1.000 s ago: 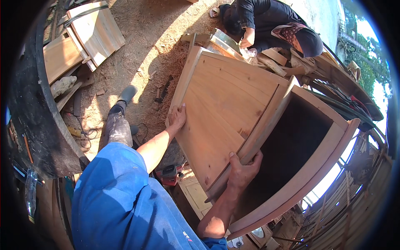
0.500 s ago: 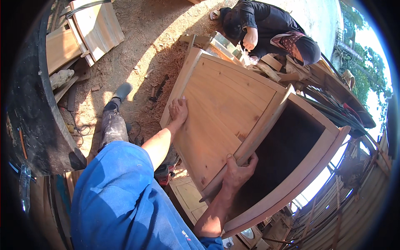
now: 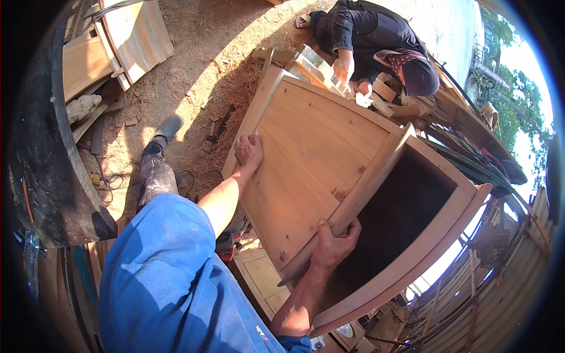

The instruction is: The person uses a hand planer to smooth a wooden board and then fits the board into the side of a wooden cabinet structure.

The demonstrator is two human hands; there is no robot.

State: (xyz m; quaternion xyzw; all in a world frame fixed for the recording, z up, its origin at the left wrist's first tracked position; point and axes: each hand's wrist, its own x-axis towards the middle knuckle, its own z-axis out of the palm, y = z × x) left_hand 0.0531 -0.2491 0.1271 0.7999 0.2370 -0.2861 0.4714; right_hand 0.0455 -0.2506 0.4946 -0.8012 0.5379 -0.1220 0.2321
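Note:
A wooden cabinet point(image 3: 312, 156) with a framed panel on top and a dark open compartment point(image 3: 394, 212) to its right lies tilted before me. My left hand point(image 3: 249, 154) is on the cabinet's left frame edge, its thumb on the panel side and its fingers bent over the frame. My right hand point(image 3: 334, 244) grips the rail point(image 3: 369, 187) between panel and compartment. Its thumb lies on top and its fingers reach into the opening. A curved, pinkish-brown wooden edge point(image 3: 432, 262) bounds the compartment's right side.
A co-worker in dark clothes point(image 3: 382, 35) bends over wood pieces beyond the cabinet. Wooden panels point(image 3: 132, 41) stand at the far left, near a large black curved surface point(image 3: 56, 141). Shavings cover the ground point(image 3: 200, 65). A red power tool point(image 3: 226, 250) sits below my left forearm.
Both my hands keep their hold on the cabinet, which sits slightly lower and further left in view. The co-worker's head has shifted left, and a second hand now shows.

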